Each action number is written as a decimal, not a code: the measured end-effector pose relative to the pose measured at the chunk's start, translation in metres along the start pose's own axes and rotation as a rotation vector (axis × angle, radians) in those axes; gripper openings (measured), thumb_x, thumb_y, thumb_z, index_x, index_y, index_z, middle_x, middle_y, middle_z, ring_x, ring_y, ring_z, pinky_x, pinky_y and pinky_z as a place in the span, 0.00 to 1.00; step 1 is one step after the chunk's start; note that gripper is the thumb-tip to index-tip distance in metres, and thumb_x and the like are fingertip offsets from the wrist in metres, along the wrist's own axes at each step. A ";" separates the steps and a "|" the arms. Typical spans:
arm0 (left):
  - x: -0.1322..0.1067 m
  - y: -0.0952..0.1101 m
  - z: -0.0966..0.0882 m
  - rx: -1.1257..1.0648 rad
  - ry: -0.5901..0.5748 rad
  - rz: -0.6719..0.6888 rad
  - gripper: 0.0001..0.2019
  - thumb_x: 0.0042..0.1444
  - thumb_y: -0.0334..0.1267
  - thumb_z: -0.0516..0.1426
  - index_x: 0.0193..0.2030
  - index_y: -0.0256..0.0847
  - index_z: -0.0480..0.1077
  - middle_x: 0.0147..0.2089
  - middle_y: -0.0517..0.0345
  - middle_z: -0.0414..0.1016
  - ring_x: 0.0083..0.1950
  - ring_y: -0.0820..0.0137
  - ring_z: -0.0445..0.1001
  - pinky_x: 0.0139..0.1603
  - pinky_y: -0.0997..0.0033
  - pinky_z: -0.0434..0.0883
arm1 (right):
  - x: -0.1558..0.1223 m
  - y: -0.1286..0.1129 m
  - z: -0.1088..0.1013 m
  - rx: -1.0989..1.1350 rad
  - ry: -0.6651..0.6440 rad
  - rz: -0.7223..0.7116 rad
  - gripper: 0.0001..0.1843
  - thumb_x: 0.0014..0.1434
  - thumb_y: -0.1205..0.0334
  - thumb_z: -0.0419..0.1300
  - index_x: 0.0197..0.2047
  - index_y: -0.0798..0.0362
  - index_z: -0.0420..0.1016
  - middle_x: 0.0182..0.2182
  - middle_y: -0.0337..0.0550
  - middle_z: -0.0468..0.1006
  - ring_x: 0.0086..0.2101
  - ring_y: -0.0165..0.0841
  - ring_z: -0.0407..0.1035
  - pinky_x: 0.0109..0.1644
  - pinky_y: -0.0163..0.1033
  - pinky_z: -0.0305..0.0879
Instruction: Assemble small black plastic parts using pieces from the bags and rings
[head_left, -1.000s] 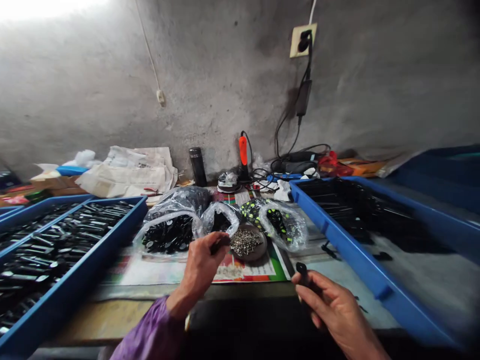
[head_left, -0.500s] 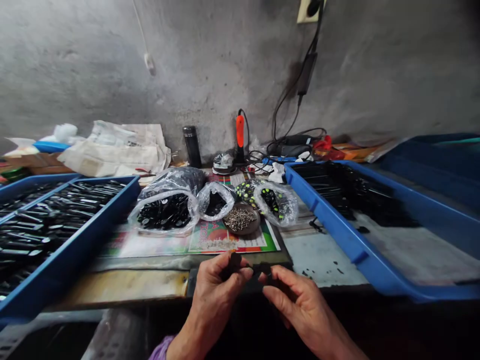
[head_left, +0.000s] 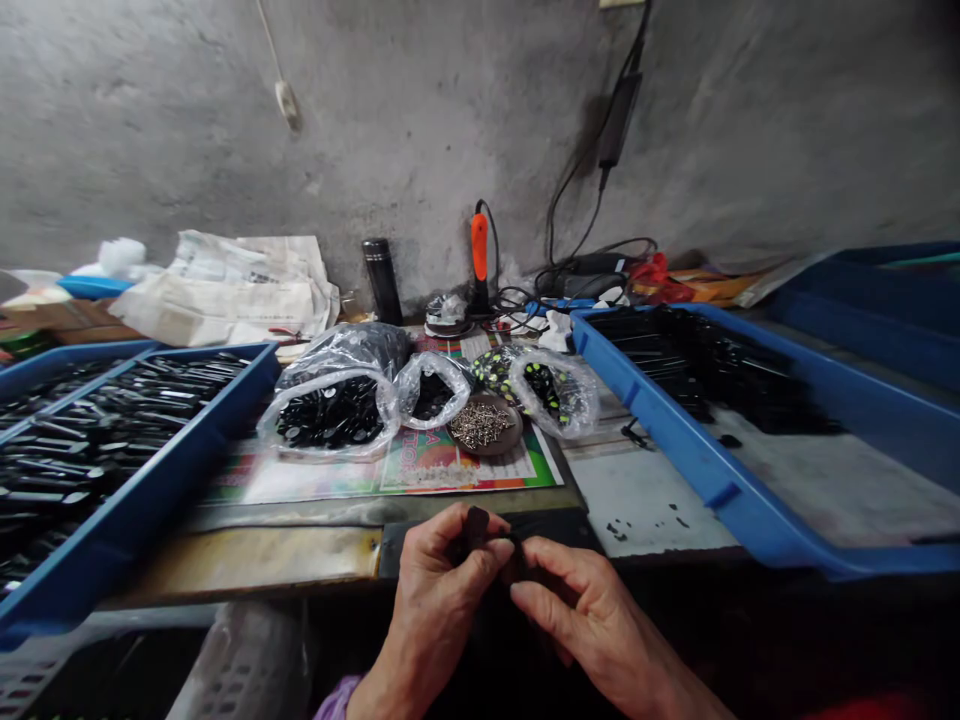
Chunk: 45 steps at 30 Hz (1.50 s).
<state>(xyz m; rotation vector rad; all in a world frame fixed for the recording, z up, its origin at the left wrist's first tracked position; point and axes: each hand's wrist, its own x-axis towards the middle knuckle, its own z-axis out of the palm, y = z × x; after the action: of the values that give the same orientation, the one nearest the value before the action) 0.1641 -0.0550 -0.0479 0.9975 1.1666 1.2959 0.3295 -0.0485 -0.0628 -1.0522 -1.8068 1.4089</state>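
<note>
My left hand (head_left: 439,590) and my right hand (head_left: 577,612) meet just in front of the table's near edge, fingers pinched together. Between them sits a small black plastic part (head_left: 475,524), held by the left thumb and fingers, while the right fingertips grip a second dark piece (head_left: 516,558) pressed against it. Beyond the hands stand a round dish of small metal screws (head_left: 481,426) and clear bags of black parts (head_left: 330,412).
A blue tray of black parts (head_left: 135,440) lies on the left, another blue tray (head_left: 720,440) on the right. A bag with yellow-dotted parts (head_left: 551,392), an orange-handled tool (head_left: 479,250), a black flask (head_left: 380,280), cables and crumpled papers (head_left: 232,290) line the grey wall.
My left hand drew back from the screw dish to the near edge. Both hands came together, joining the two dark pieces. The camera tilted down.
</note>
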 end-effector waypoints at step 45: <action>-0.005 -0.018 -0.002 -0.023 -0.054 -0.064 0.10 0.50 0.40 0.65 0.34 0.36 0.72 0.24 0.65 0.65 0.21 0.80 0.56 0.18 0.81 0.54 | -0.005 0.013 0.019 0.183 -0.032 0.122 0.21 0.65 0.45 0.56 0.32 0.55 0.65 0.21 0.30 0.61 0.16 0.20 0.54 0.19 0.26 0.47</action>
<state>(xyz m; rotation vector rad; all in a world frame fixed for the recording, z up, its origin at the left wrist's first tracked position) 0.1653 -0.0611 -0.0659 0.9652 1.1317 1.2219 0.3186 -0.0603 -0.0799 -1.0642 -1.6233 1.6378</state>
